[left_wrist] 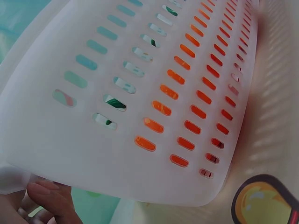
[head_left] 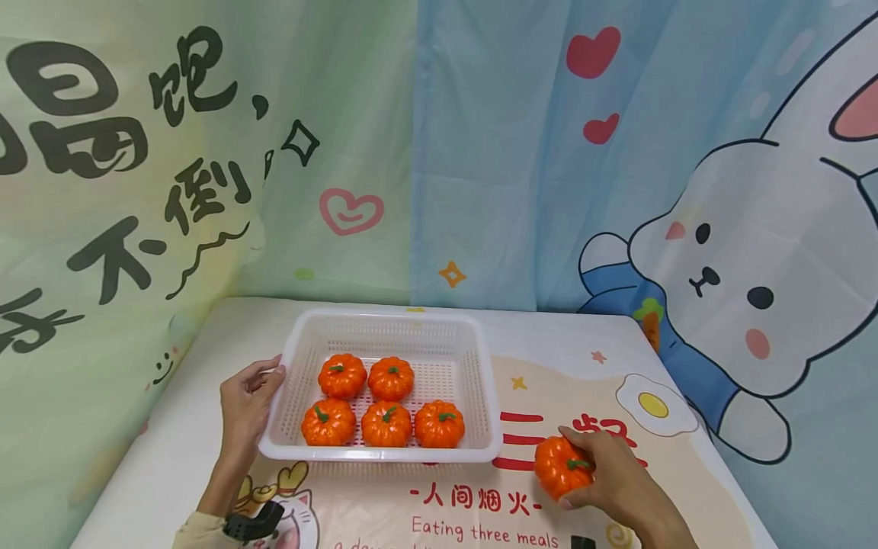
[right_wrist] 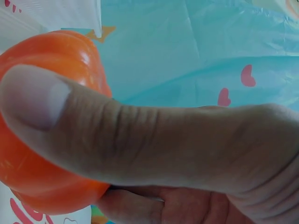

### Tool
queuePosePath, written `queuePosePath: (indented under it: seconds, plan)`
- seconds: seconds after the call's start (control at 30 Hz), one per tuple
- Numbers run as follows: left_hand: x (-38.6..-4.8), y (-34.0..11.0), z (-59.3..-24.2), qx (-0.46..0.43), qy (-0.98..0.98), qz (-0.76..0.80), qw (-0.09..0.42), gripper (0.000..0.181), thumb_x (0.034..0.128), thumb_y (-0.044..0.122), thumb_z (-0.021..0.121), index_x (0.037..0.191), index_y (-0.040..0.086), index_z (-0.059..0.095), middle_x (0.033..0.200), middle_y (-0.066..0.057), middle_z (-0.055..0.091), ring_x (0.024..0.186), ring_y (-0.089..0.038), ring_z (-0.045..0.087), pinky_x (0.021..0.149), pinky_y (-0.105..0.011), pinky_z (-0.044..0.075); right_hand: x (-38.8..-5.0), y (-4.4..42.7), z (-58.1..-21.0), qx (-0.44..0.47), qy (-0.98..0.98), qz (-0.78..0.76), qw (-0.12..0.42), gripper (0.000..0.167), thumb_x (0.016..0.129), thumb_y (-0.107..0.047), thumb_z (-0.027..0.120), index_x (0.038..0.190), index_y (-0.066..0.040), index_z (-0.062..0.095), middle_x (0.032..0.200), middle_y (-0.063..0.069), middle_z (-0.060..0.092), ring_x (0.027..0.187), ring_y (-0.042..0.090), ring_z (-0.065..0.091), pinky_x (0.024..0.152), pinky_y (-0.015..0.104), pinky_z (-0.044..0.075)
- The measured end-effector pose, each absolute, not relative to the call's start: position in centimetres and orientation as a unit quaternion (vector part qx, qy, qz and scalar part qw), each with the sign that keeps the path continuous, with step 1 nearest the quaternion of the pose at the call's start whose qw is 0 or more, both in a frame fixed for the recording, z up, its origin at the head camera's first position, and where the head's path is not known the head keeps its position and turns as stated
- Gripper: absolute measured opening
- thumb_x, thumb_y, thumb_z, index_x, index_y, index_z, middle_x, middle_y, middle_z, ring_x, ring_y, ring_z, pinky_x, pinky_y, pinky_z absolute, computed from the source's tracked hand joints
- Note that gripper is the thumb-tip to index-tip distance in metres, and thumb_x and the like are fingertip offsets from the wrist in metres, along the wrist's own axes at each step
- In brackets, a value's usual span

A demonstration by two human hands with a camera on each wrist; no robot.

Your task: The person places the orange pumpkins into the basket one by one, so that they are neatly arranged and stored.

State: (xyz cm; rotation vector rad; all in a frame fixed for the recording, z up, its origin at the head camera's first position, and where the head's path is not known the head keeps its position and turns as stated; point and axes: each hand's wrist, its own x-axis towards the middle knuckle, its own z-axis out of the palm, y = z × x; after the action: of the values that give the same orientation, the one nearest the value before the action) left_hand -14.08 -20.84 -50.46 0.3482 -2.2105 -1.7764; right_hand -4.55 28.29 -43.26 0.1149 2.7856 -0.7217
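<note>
My right hand (head_left: 613,476) grips a small orange pumpkin (head_left: 559,467) with a green stem, to the right of the white plastic basket (head_left: 384,455). In the right wrist view the thumb (right_wrist: 117,135) lies across the pumpkin (right_wrist: 60,51). My left hand (head_left: 250,400) holds the basket's left rim; in the left wrist view its fingers (left_wrist: 51,200) are at the rim's corner, partly hidden. Several like pumpkins (head_left: 387,424) sit inside the basket, a pair in the back row and more along the front. Their orange shows through the slots of the basket wall (left_wrist: 70,144).
The table has a printed mat (head_left: 480,499) with red lettering and a fried egg picture (head_left: 652,404). Behind it hangs a curtain (head_left: 480,152) with hearts and a large white rabbit (head_left: 741,267). A black band (head_left: 254,522) circles the left wrist.
</note>
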Motion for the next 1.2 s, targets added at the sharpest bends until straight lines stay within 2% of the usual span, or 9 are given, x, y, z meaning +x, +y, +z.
queuePosePath:
  seconds: [0.2, 0.37, 0.6, 0.97, 1.2]
  plan:
    - [-13.9, -20.8, -50.1, 0.12, -0.766, -0.616, 0.143, 0.035, 0.1084, 0.021, 0.07, 0.137, 0.001, 0.073, 0.119, -0.026, 0.079, 0.079, 0.003, 0.07, 0.071, -0.015, 0.061, -5.0, 27.8, -42.5, 0.036, 0.957, -0.257, 0.132, 0.096, 0.065, -0.017, 0.105, 0.15, 0.0, 0.064, 0.131, 0.012, 0.076, 0.114, 0.023, 0.067, 0.101, 0.053, 0.064]
    - [-14.0, -20.8, -50.3, 0.121, -0.765, -0.617, 0.142, 0.036, 0.1085, 0.021, 0.07, 0.138, 0.001, 0.073, 0.122, -0.027, 0.078, 0.079, 0.002, 0.07, 0.071, -0.015, 0.061, -5.2, 27.5, -42.2, 0.027, 0.96, -0.245, 0.136, 0.094, 0.066, -0.018, 0.105, 0.15, -0.001, 0.064, 0.126, 0.011, 0.076, 0.112, 0.024, 0.065, 0.1, 0.053, 0.064]
    - [-14.0, -20.8, -50.3, 0.117, -0.76, -0.624, 0.137, 0.036, 0.1088, 0.021, 0.069, 0.139, 0.002, 0.073, 0.125, -0.028, 0.077, 0.079, 0.001, 0.071, 0.071, -0.016, 0.062, -5.3, 27.0, -41.7, 0.025, 0.957, -0.254, 0.137, 0.097, 0.067, -0.02, 0.104, 0.153, -0.003, 0.062, 0.128, 0.008, 0.075, 0.119, 0.026, 0.063, 0.1, 0.053, 0.064]
    - [-14.2, -21.0, -50.4, 0.119, -0.767, -0.613, 0.146, 0.035, 0.108, 0.021, 0.07, 0.137, 0.001, 0.074, 0.117, -0.022, 0.08, 0.079, 0.004, 0.069, 0.071, -0.014, 0.061, -5.5, 26.6, -41.1, 0.032, 0.958, -0.25, 0.136, 0.097, 0.068, -0.02, 0.104, 0.153, -0.004, 0.062, 0.127, 0.009, 0.075, 0.116, 0.025, 0.065, 0.098, 0.051, 0.065]
    - [-14.1, -20.8, -50.4, 0.121, -0.768, -0.613, 0.142, 0.036, 0.1084, 0.022, 0.07, 0.138, 0.002, 0.074, 0.123, -0.026, 0.078, 0.079, 0.004, 0.069, 0.072, -0.014, 0.061, -5.5, 26.6, -40.6, 0.028, 0.961, -0.237, 0.137, 0.098, 0.07, -0.023, 0.103, 0.156, -0.005, 0.059, 0.135, 0.013, 0.072, 0.126, 0.035, 0.059, 0.101, 0.057, 0.063]
